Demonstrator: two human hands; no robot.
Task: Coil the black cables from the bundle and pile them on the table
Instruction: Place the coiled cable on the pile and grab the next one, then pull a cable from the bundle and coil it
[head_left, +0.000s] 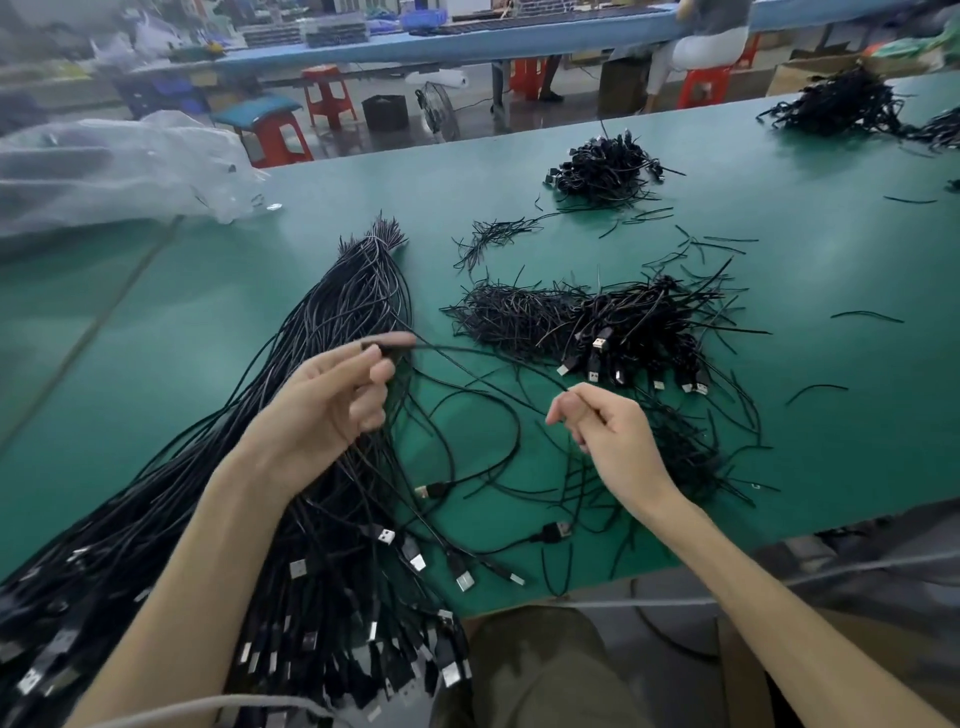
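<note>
A long bundle of black USB cables (332, 332) lies diagonally on the green table (208, 322), plugs hanging over the near edge at lower left. My left hand (332, 400) hovers over the bundle and pinches the plug end of one black cable (467, 358) between thumb and fingertips. That cable runs right to my right hand (608, 436), which pinches it with curled fingers. A pile of coiled cables (639, 332) with USB plugs sits just beyond my right hand.
Loose black twist ties (493, 234) are scattered over the table. Another coiled pile (608, 166) lies farther back, and a bigger one (841, 104) at the far right. A clear plastic bag (114, 166) rests at the left edge. Red stools and a blue bench stand behind.
</note>
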